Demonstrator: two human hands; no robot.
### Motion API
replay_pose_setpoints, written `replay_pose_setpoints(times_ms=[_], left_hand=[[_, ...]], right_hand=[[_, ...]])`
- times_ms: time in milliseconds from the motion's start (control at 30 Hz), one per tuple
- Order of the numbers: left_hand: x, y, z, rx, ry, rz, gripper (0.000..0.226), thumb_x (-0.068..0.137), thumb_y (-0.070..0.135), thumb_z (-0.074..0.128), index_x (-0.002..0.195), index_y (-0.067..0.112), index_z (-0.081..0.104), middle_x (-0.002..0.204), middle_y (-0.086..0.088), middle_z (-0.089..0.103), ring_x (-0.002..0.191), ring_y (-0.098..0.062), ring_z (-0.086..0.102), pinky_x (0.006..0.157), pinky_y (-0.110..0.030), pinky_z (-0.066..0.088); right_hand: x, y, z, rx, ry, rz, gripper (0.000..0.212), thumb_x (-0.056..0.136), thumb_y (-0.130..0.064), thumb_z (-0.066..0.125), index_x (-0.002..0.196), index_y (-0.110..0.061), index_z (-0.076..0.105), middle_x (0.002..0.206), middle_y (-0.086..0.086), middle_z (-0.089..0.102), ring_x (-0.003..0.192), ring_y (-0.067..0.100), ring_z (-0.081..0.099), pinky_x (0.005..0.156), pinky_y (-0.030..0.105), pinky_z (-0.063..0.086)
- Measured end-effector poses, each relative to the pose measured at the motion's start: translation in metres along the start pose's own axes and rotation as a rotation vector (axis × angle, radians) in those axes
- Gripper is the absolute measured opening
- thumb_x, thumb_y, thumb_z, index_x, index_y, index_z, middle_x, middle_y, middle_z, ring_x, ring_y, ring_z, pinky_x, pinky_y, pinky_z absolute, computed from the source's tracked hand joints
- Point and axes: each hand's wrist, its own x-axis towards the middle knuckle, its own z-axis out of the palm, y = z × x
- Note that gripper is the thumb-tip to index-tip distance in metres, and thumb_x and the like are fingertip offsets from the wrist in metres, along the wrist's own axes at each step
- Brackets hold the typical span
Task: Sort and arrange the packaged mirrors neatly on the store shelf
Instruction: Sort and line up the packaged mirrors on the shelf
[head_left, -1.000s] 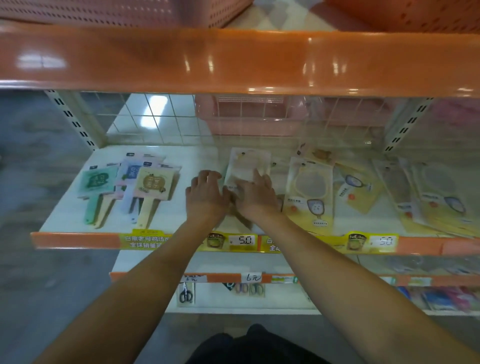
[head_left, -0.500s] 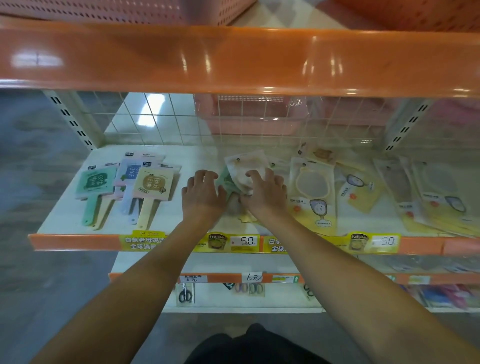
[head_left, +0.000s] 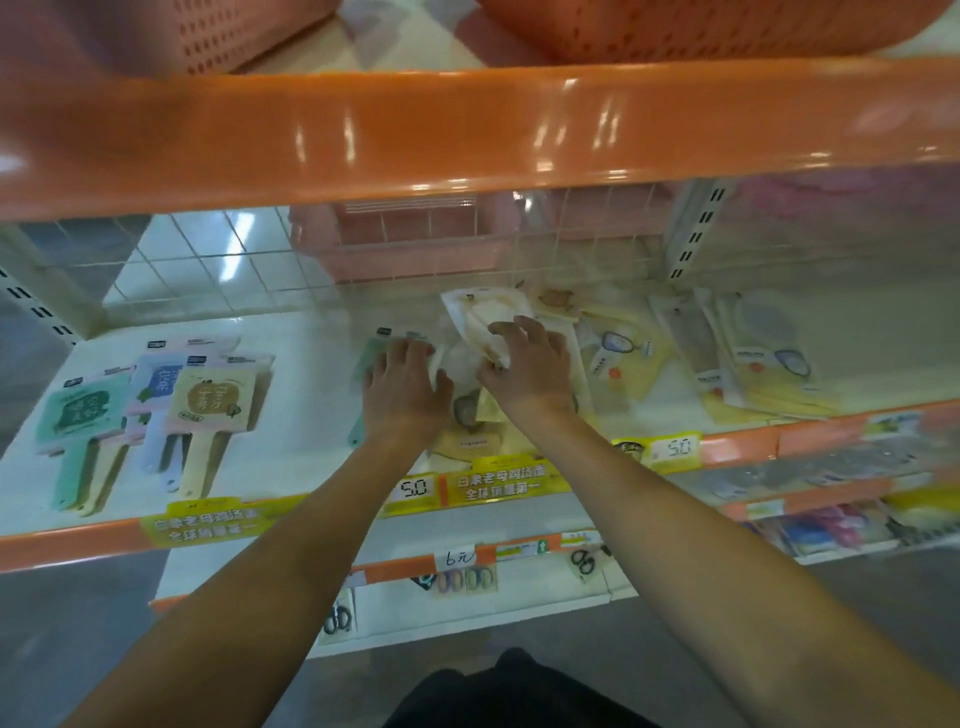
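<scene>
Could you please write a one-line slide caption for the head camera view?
Both hands, left hand and right hand, gather packaged mirrors mid-shelf, beside paddle-shaped mirrors.

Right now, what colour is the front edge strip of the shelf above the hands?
Orange and glossy front edge strip, clearest in the head view.
</scene>
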Motion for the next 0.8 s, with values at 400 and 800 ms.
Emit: replay_pose_setpoints(times_ms=[400,800], left_hand=[[0.003,0.115,0.061,-0.044,-0.058,0.181,0.032,0.089,0.032,0.054,0.118,0.02,0.053,0.125,-0.004,0.049,0.113,-0.027,0.048,0.088,-0.039,0.04],[0.004,0.145,0.079,0.002,-0.063,0.179,0.035,0.088,0.032,0.055,0.119,0.017,0.054,0.124,-0.007,0.05,0.112,-0.03,0.049,0.086,-0.041,0.043]], right_hand=[[-0.004,0.161,-0.076,-0.081,0.208,0.219,0.05,0.082,-0.038,0.063,0.129,-0.025,0.057,0.139,0.004,0.046,0.123,0.039,0.04,0.101,0.043,0.033],[-0.001,0.225,-0.087,-0.294,0.037,0.348,0.064,0.082,-0.063,0.055,0.136,-0.03,0.046,0.153,0.005,0.027,0.144,0.042,0.009,0.114,0.06,0.005]])
